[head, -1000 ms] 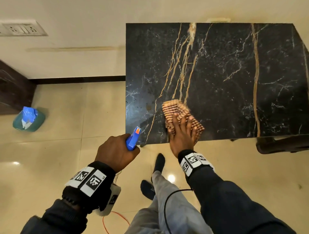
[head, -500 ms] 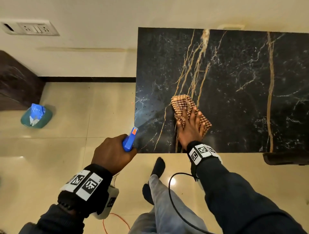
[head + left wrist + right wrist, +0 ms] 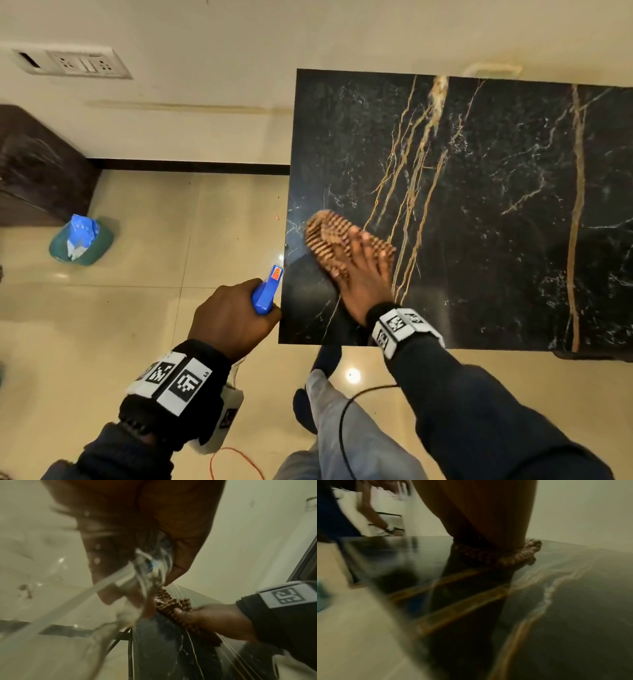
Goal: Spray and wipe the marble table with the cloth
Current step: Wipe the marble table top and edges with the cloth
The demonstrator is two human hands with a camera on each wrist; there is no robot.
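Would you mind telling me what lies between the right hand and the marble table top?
The cloth lies there: the right hand presses it flat against the marble table, seen in the head view.

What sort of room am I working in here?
Probably a room in a home: glossy cream floor tiles, a wall switch-and-socket panel, and a black marble table against the wall. A small lined bin stands on the floor.

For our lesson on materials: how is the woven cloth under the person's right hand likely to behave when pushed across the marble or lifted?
The woven cloth probably slides easily, since the marble table looks polished and reflective. Its folded layers look soft, so it would likely droop if lifted by one edge. The right hand lies flat on it with straight fingers, so it could bunch at its free end.
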